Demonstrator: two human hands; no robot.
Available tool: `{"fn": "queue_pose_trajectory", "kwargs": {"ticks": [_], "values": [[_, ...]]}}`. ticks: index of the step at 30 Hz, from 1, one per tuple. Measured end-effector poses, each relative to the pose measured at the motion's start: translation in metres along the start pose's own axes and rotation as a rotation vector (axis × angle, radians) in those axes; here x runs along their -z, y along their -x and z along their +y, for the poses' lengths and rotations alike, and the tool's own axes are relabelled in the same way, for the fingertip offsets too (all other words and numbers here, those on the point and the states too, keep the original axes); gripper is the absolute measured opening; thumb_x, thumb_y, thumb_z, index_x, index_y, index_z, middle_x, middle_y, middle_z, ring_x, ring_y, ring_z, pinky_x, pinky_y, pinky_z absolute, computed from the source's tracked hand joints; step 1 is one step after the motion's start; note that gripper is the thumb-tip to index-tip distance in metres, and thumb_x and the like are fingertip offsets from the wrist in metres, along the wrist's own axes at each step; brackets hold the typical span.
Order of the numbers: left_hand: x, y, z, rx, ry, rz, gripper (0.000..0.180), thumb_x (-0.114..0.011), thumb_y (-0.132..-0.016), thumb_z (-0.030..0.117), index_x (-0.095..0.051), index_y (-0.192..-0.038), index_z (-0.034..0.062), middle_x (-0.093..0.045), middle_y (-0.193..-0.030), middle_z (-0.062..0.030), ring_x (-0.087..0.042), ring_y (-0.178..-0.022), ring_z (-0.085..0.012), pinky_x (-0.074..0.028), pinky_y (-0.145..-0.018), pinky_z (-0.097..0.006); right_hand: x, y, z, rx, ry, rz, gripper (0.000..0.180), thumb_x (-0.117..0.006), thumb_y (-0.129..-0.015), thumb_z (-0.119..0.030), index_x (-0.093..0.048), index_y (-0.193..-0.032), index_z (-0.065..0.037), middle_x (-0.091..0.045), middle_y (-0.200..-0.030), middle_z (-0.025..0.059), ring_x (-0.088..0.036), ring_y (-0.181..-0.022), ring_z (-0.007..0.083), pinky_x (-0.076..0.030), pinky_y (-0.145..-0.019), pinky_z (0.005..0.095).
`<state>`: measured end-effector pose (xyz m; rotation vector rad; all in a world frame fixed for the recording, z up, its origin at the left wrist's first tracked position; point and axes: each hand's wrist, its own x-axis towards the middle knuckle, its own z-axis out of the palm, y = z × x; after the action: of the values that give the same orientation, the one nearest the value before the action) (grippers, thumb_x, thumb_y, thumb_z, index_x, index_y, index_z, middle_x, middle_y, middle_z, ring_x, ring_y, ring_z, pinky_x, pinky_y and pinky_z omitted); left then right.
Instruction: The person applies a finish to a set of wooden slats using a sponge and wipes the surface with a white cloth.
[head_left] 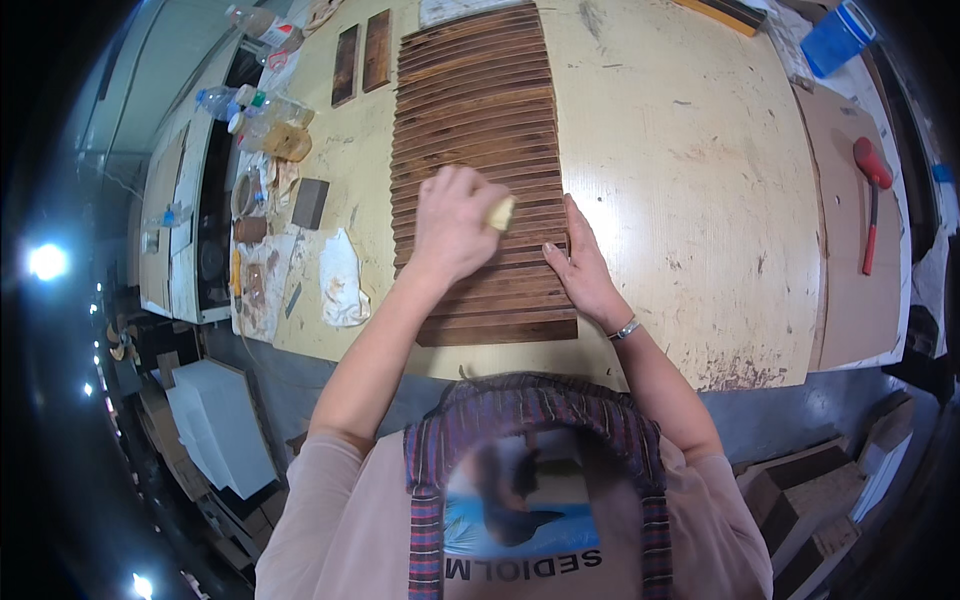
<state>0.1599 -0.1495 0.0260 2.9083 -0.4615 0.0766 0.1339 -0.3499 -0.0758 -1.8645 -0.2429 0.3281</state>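
A long row of dark brown wooden strips lies side by side on the pale table, running away from me. My left hand is closed round a small pale yellow sponge and presses it onto the strips, a little nearer than their middle. Part of the sponge is hidden under the fingers. At the right edge of the row rests my right hand, its fingers stretched along the strips' ends and its thumb spread onto their top.
Two loose brown strips lie at the far left. Along the left stand several plastic bottles, a grey block and a stained white cloth. On cardboard at right lies a red-headed mallet; beyond is a blue container.
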Motion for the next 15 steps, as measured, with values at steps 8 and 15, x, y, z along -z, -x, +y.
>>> {"fn": "queue_pose_trajectory", "kwargs": {"ticks": [8, 15], "values": [[-0.020, -0.012, 0.016, -0.193, 0.168, 0.090, 0.041, -0.067, -0.075, 0.003, -0.072, -0.113, 0.0154, -0.064, -0.109, -0.0058, -0.058, -0.103, -0.0286, -0.045, -0.088, -0.043, 0.001, 0.000, -0.001, -0.002, -0.041, 0.004, 0.079, -0.059, -0.097, -0.017, -0.015, -0.159, 0.004, -0.026, -0.162, 0.0264, -0.026, -0.151, 0.0379, -0.022, -0.124, 0.0420], [0.015, 0.012, -0.035, 0.107, -0.009, 0.140, 0.037, -0.070, -0.073, 0.006, -0.076, -0.109, 0.0153, -0.066, -0.102, -0.0050, -0.059, -0.103, -0.0252, -0.044, -0.092, -0.041, -0.005, 0.002, 0.003, 0.030, -0.004, 0.070, 0.079, -0.060, -0.096, -0.015, -0.016, -0.159, 0.003, -0.027, -0.162, 0.0253, -0.028, -0.150, 0.0370, -0.023, -0.124, 0.0417]]}}
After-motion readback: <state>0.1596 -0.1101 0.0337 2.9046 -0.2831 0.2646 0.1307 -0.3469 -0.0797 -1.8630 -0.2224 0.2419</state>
